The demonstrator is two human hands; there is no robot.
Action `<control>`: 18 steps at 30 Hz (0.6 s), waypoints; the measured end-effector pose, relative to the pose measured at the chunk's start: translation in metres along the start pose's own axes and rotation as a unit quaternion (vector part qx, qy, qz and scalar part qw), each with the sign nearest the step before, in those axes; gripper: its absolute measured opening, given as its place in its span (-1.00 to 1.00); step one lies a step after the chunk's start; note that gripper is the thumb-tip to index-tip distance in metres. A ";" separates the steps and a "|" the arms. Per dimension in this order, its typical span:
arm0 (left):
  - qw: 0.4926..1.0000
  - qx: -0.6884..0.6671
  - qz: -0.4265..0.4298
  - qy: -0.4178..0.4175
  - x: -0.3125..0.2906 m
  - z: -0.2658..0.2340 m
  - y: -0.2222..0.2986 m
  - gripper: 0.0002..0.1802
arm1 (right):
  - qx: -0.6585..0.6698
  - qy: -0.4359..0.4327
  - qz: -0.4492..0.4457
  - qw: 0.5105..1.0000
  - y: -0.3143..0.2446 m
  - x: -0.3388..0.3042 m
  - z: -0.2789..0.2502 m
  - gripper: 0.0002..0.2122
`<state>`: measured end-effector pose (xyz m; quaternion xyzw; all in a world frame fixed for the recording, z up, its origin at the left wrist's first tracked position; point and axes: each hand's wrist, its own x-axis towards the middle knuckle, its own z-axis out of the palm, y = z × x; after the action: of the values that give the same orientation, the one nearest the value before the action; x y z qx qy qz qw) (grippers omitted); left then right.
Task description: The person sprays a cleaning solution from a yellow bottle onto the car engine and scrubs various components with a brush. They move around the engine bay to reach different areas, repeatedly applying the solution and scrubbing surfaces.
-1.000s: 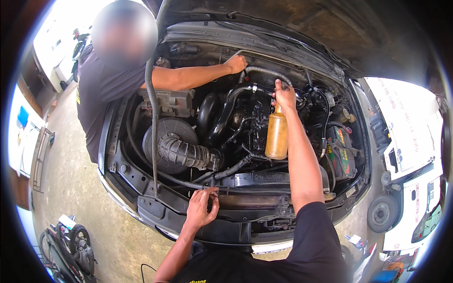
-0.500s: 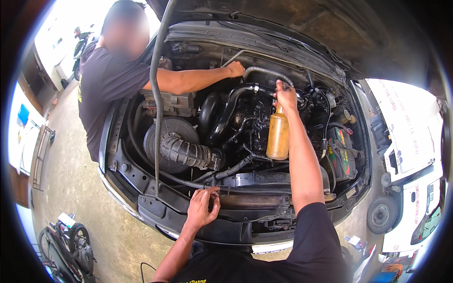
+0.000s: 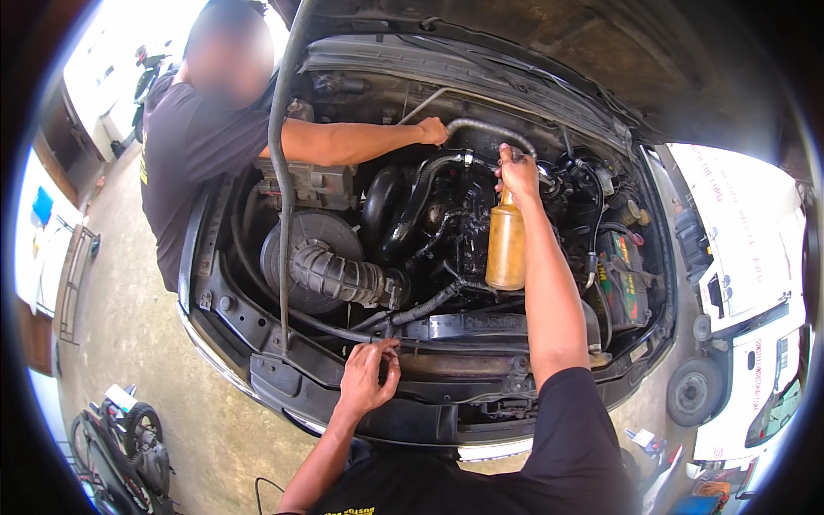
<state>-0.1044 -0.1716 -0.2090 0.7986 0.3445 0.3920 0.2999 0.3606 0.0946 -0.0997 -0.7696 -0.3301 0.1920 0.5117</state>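
Note:
My right hand (image 3: 519, 176) is closed around the neck of an amber spray bottle (image 3: 506, 249), held over the middle of a dark, wet-looking engine (image 3: 442, 227). Its top is mostly hidden by my fingers. Down at the front of the engine bay, my left hand (image 3: 367, 376) rests near the radiator's upper edge (image 3: 463, 366). Its fingers are loosely bent, with a gap between thumb and index finger, and I see nothing held. Across the bay from the left reaches another person's arm (image 3: 343, 143); that hand is closed by a hose (image 3: 493, 129) at the back.
A hood prop rod (image 3: 281, 189) stands on the left side of the bay. The round air filter housing (image 3: 309, 257) with its ribbed duct lies behind it. A battery (image 3: 624, 279) sits at the right. Overhead is the raised hood (image 3: 566, 60). A motorcycle (image 3: 124, 451) stands at lower left.
The other person's hand has shifted slightly right and down. The prop rod appears a little further left. My hands and the spray bottle stay almost in place.

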 end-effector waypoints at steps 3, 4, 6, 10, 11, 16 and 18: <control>1.000 -0.002 -0.002 0.003 0.000 0.000 0.000 -0.51 | 0.011 -0.009 -0.006 1.000 -0.002 -0.004 -0.001 -0.53; 1.000 -0.004 -0.003 0.003 -0.001 0.000 0.000 -0.51 | 0.011 -0.015 -0.009 1.000 -0.003 -0.005 -0.002 -0.54; 1.000 0.001 -0.001 0.004 -0.001 0.000 -0.001 -0.52 | 0.002 -0.011 0.000 1.000 -0.006 -0.008 -0.003 -0.54; 1.000 -0.004 -0.002 0.002 0.000 0.000 -0.001 -0.52 | -0.003 -0.017 -0.007 1.000 -0.009 -0.011 -0.005 -0.55; 1.000 0.000 -0.003 0.001 0.000 0.000 -0.001 -0.52 | -0.013 -0.017 -0.007 1.000 -0.010 -0.012 -0.005 -0.55; 1.000 0.004 0.004 0.006 0.000 -0.001 0.000 -0.52 | -0.002 -0.024 -0.029 0.999 -0.010 -0.015 -0.006 -0.55; 1.000 -0.001 0.001 0.013 0.000 0.000 0.001 -0.54 | -0.003 -0.024 -0.031 0.999 -0.010 -0.017 -0.005 -0.55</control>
<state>-0.1043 -0.1719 -0.2082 0.7936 0.3472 0.4030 0.2954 0.3490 0.0819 -0.0886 -0.7559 -0.3661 0.1935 0.5071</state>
